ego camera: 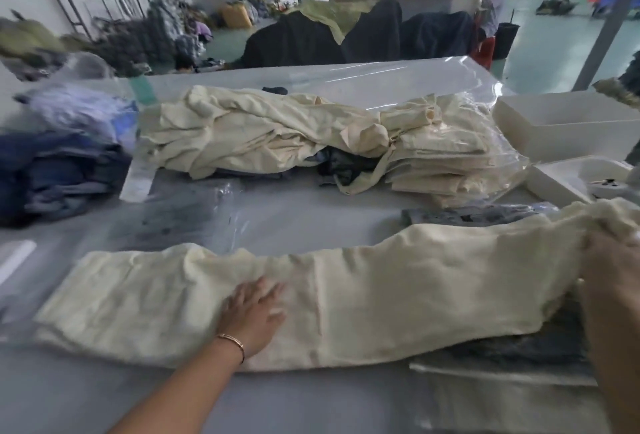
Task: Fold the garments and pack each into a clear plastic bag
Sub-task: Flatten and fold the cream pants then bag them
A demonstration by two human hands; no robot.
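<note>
A long cream garment [381,298] lies stretched flat across the grey table [294,215], running left to right in front of me. My left hand [254,315] rests flat on its middle with the fingers straight. My right hand [613,281] grips the garment's right end, which is bunched up at the frame's edge. Clear plastic bags [180,218] lie on the table behind the garment. A dark grey garment [519,350] lies under the cream garment's right end.
A heap of loose cream garments [249,135] sits at the table's middle, beside a stack of bagged cream garments [446,163]. Dark blue clothes [59,173] pile up at the left. White trays [568,128] stand at the right. A large clear sheet [381,76] covers the far side.
</note>
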